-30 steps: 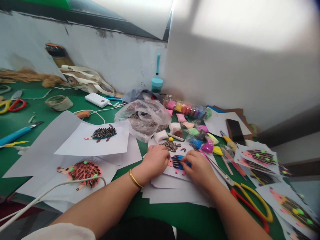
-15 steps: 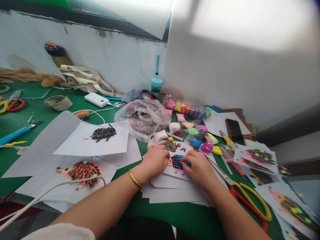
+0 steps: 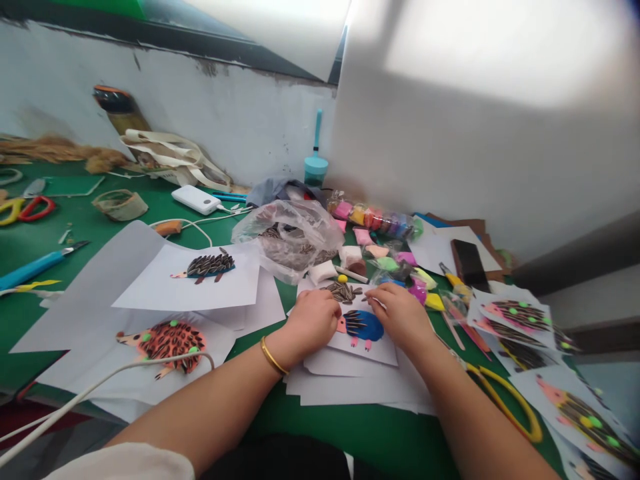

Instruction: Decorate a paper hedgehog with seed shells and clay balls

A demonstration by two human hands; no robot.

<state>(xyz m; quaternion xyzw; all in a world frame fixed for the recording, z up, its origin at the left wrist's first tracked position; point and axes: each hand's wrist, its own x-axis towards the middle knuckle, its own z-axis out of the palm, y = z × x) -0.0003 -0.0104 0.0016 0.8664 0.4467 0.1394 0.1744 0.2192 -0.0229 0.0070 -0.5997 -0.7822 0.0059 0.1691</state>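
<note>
Just right of the frame's centre, a blue clay hedgehog (image 3: 370,325), striped with seeds toward its head, lies on a white sheet (image 3: 345,341). The left hand (image 3: 316,319) rests on that sheet beside the hedgehog's head, fingers curled; whether it holds anything I cannot tell. Above the hedgehog's back, the right hand (image 3: 403,317) has its thumb and forefinger near each other, beside the loose seed pile (image 3: 343,292); whether they pinch a seed is unclear. Yellow-handled scissors (image 3: 531,427) lie at lower right on the green tabletop (image 3: 280,420).
</note>
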